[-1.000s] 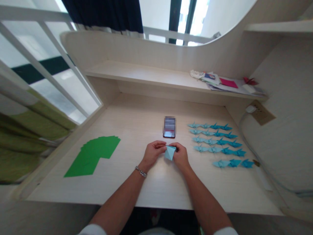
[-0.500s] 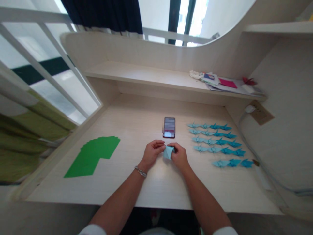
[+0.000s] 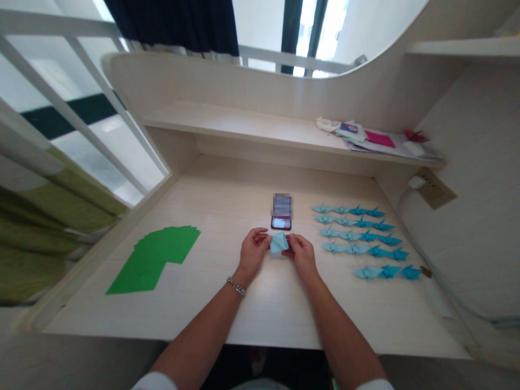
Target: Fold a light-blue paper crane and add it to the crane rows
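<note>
The folded paper point(image 3: 278, 243) is pale blue — the paper cranes point(image 3: 349, 234) in rows beside it run from that same pale blue to a deep teal. The fanned sheets point(image 3: 152, 260) are bright green, the desk point(image 3: 264, 314) cream with faint wood grain, the curtain point(image 3: 24, 244) olive-streaked — the bracelet point(image 3: 236, 286) silver.

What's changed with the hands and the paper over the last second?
The folded light blue origami paper has moved up the desk, closer to the phone, and looks opened out wider. The left hand and right hand have moved apart slightly, holding its sides; neither let go. The rows of paper cranes and the green paper sheets stayed as they were, as did the phone.
</note>
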The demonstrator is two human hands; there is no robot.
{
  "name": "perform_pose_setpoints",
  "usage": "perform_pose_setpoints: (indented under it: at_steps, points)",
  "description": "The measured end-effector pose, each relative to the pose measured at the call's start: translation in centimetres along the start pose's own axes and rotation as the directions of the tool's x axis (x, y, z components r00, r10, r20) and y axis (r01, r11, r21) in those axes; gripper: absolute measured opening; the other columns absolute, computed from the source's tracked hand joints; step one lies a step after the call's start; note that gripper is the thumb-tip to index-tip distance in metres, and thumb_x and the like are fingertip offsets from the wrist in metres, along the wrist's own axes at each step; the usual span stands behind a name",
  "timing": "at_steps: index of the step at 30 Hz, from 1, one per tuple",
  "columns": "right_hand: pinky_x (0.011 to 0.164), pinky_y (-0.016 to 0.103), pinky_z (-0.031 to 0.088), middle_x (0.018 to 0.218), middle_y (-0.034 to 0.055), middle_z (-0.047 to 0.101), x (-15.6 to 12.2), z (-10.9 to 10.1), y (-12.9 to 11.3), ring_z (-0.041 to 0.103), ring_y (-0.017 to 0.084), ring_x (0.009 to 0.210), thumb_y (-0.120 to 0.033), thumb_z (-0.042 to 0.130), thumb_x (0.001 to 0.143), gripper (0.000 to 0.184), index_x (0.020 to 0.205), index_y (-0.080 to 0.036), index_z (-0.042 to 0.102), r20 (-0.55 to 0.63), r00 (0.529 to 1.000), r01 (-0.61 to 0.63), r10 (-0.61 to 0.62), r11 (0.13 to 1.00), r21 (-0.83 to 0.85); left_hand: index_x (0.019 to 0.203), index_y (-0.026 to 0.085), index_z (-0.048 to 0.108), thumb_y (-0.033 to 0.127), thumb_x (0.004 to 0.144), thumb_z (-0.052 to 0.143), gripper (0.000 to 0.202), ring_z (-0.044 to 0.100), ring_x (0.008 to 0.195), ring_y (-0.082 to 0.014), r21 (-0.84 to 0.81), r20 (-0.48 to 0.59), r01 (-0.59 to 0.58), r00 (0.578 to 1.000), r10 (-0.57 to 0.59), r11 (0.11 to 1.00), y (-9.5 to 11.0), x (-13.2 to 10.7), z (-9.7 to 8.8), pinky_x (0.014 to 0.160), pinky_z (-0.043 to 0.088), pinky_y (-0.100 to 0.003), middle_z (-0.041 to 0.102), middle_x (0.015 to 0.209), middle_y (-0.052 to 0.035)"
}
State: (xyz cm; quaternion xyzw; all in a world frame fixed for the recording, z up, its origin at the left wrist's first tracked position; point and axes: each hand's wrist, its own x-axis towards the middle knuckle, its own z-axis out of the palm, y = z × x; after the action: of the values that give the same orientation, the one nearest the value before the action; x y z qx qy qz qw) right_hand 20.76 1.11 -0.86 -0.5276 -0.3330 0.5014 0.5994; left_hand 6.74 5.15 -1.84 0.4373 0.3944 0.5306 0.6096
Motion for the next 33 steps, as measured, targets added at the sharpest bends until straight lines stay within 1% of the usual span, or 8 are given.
perform_pose_setpoints:
  at_steps: [3, 6, 10, 15, 18, 23, 27, 33]
  points:
    - [0.059, 0.030, 0.055, 0.082, 0.0065, 0.068, -0.1, 0.1, 0.1, 0.065, 0.018, 0.067, -0.046, 0.070, 0.066, 0.045, 0.098, -0.015, 0.061, 0.042, 0.999, 0.033, -0.032, 0.999, -0.029, 0.100, 0.016, 0.054, 0.033, 0.068, 0.071, 0.040, 0.060, 0.069, -0.0129, 0.027, -0.025, -0.016, 1.000, 0.016, 1.000, 0.1, 0.0, 0.2, 0.064, 0.050, -0.025, 0.061, 0.079, -0.0018]
    - [0.066, 0.032, 0.054, 0.082, 0.0064, 0.069, 0.1, 0.0, 0.3, 0.066, 0.019, 0.073, -0.035, 0.075, 0.060, 0.047, 0.100, -0.016, 0.059, 0.013, 0.994, 0.112, -0.112, 0.989, -0.094, 0.100, 0.016, 0.054, 0.034, 0.068, 0.070, 0.039, 0.060, 0.069, -0.0134, 0.053, 0.004, 0.000, 1.000, 0.000, 0.999, 0.3, -0.1, 0.2, 0.065, 0.051, -0.026, 0.060, 0.078, -0.0018]
    - [0.070, 0.034, 0.053, 0.083, 0.0072, 0.069, 0.3, -0.5, 0.1, 0.066, 0.020, 0.074, -0.031, 0.072, 0.063, 0.046, 0.104, -0.015, 0.058, -0.054, 0.982, 0.175, -0.184, 0.975, -0.135, 0.098, 0.015, 0.058, 0.031, 0.067, 0.071, 0.038, 0.060, 0.069, -0.0132, 0.059, 0.142, 0.051, 0.988, -0.059, 0.997, 0.5, -0.3, 0.0, 0.068, 0.051, -0.028, 0.060, 0.075, -0.0014]
    - [0.073, 0.034, 0.053, 0.088, 0.0078, 0.071, 0.1, -0.6, -0.5, 0.067, 0.020, 0.078, -0.029, 0.070, 0.066, 0.048, 0.110, -0.017, 0.055, -0.037, 0.978, 0.197, -0.203, 0.972, -0.128, 0.091, 0.013, 0.064, 0.029, 0.065, 0.073, 0.032, 0.062, 0.072, -0.0147, 0.128, 0.283, 0.061, 0.954, -0.096, 0.990, 0.8, -0.5, -0.1, 0.068, 0.049, -0.027, 0.067, 0.081, -0.0055]
    - [0.072, 0.034, 0.053, 0.087, 0.0078, 0.071, 0.0, -0.4, -0.4, 0.067, 0.021, 0.077, -0.031, 0.070, 0.066, 0.047, 0.108, -0.016, 0.057, -0.061, 0.980, 0.182, -0.190, 0.977, -0.113, 0.088, 0.013, 0.065, 0.029, 0.066, 0.073, 0.028, 0.062, 0.069, -0.0149, 0.131, 0.268, 0.067, 0.958, -0.101, 0.989, 0.9, -0.6, 0.0, 0.066, 0.049, -0.027, 0.068, 0.080, -0.0062]
    - [0.063, 0.032, 0.053, 0.076, 0.0080, 0.071, 0.0, -0.2, -0.3, 0.067, 0.022, 0.069, -0.038, 0.070, 0.066, 0.031, 0.084, -0.014, 0.067, -0.118, 0.981, 0.126, -0.154, 0.968, -0.219, 0.085, 0.013, 0.065, 0.027, 0.063, 0.075, 0.028, 0.062, 0.070, -0.0148, 0.105, 0.275, 0.088, 0.955, -0.114, 0.991, 1.1, -0.6, 0.2, 0.068, 0.049, -0.028, 0.068, 0.081, -0.0054]
    - [0.067, 0.032, 0.053, 0.079, 0.0067, 0.072, 0.0, -0.2, -0.3, 0.066, 0.020, 0.070, -0.035, 0.068, 0.068, 0.026, 0.085, -0.015, 0.069, -0.100, 0.973, 0.169, -0.207, 0.939, -0.300, 0.082, 0.013, 0.064, 0.024, 0.063, 0.075, 0.025, 0.063, 0.072, -0.0154, 0.132, 0.320, 0.120, 0.934, -0.157, 0.984, 1.1, -0.8, 0.4, 0.067, 0.049, -0.027, 0.068, 0.081, -0.0061]
    - [0.072, 0.032, 0.052, 0.085, 0.0062, 0.072, -0.3, 0.1, -0.3, 0.066, 0.020, 0.075, -0.035, 0.063, 0.074, 0.026, 0.090, -0.016, 0.071, -0.078, 0.960, 0.227, -0.267, 0.914, -0.337, 0.080, 0.012, 0.064, 0.024, 0.058, 0.079, 0.029, 0.061, 0.063, -0.0143, 0.158, 0.261, 0.101, 0.955, -0.141, 0.982, 0.7, -0.9, 0.4, 0.060, 0.048, -0.025, 0.067, 0.071, -0.0040]
